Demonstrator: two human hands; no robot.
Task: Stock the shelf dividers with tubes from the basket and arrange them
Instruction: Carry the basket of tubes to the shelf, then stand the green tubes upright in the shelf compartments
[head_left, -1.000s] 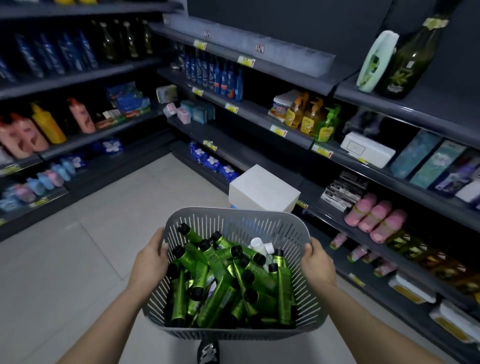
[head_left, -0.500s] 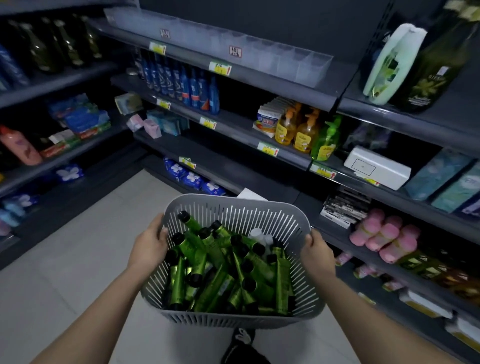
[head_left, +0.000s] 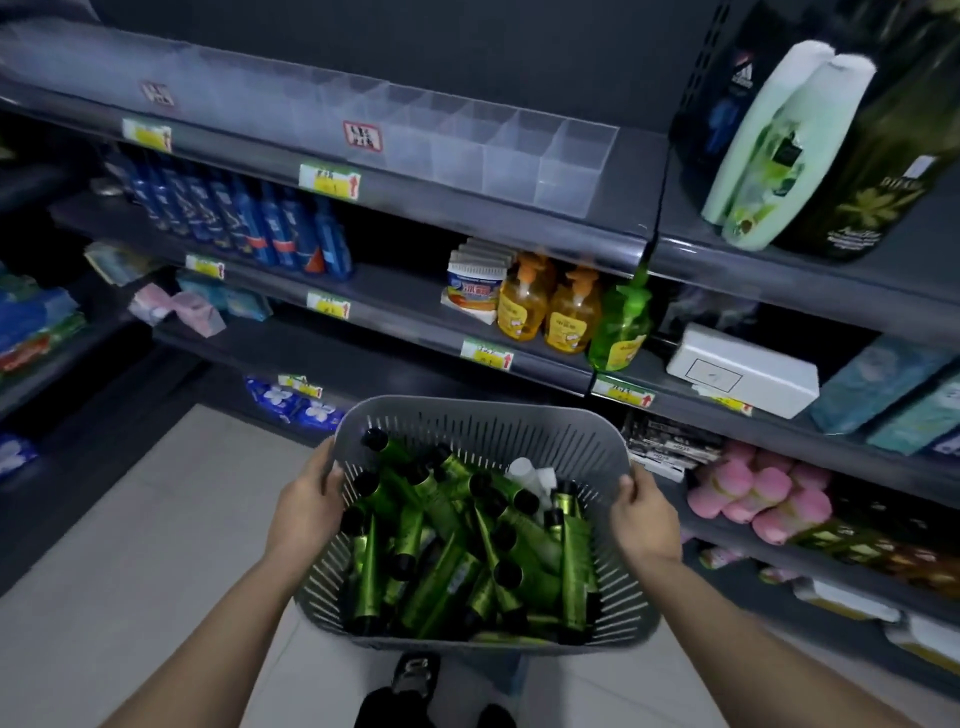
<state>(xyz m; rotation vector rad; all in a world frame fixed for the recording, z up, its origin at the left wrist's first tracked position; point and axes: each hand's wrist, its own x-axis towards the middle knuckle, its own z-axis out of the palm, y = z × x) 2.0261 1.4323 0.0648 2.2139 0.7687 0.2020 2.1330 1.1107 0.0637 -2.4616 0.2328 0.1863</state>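
Tubes (head_left: 447, 566), green with black caps, lie heaped in the grey basket (head_left: 483, 413); none stand in the clear shelf dividers (head_left: 519, 150) above. Left hand (head_left: 306, 512) grips the basket's left rim, right hand (head_left: 647, 519) grips the right. Step, likely: carrying stock to the shelf. Next, one hand must come free, so the basket needs a resting place. Divider cells open upward; bare shelf shows between blue bottles (head_left: 244, 218) and yellow soap bottles (head_left: 524, 306).

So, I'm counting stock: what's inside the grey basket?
Piled green tubes with black caps, one white item by the far wall of the basket. Lower layers are covered.
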